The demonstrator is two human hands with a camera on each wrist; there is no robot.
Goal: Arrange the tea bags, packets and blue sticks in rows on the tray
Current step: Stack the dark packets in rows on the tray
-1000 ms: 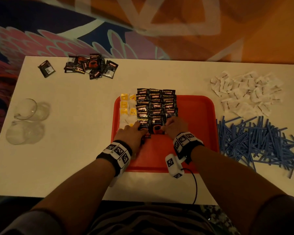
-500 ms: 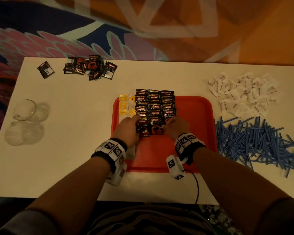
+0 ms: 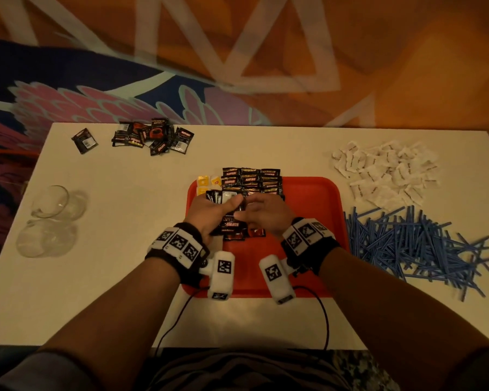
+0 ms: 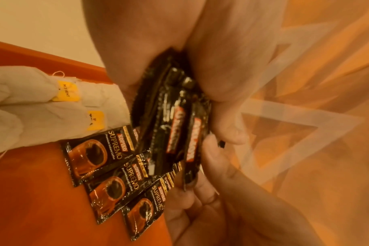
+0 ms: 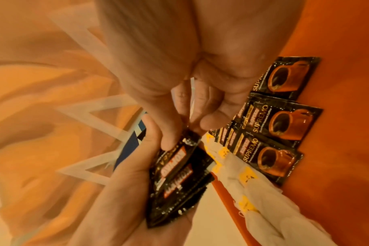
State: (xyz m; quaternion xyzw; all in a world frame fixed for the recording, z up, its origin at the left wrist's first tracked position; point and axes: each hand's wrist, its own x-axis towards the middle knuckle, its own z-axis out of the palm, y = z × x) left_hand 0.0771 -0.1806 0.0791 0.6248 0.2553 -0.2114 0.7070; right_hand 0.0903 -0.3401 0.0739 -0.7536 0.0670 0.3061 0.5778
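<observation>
On the red tray (image 3: 308,221) lie rows of black coffee packets (image 3: 251,179), with yellow-tagged tea bags (image 3: 206,183) in a column to their left. My left hand (image 3: 209,213) is raised over the tray's left half and grips a stack of black packets (image 3: 229,221). My right hand (image 3: 254,210) meets it, thumb (image 5: 166,133) and curled fingers pinching the top packet's far edge. The left wrist view shows the stack (image 4: 171,124) edge-on above the laid rows (image 4: 107,183). Blue sticks (image 3: 406,244) lie heaped right of the tray.
A pile of white packets (image 3: 384,173) sits at the back right. More black packets (image 3: 153,136) and a single one (image 3: 84,140) lie at the back left. Two clear glasses (image 3: 51,201) stand at the left edge. The tray's right half is bare red.
Both hands have lifted from the front row of packets. The left hand has turned so its stack shows, and the right hand has come over to pinch the top packet.
</observation>
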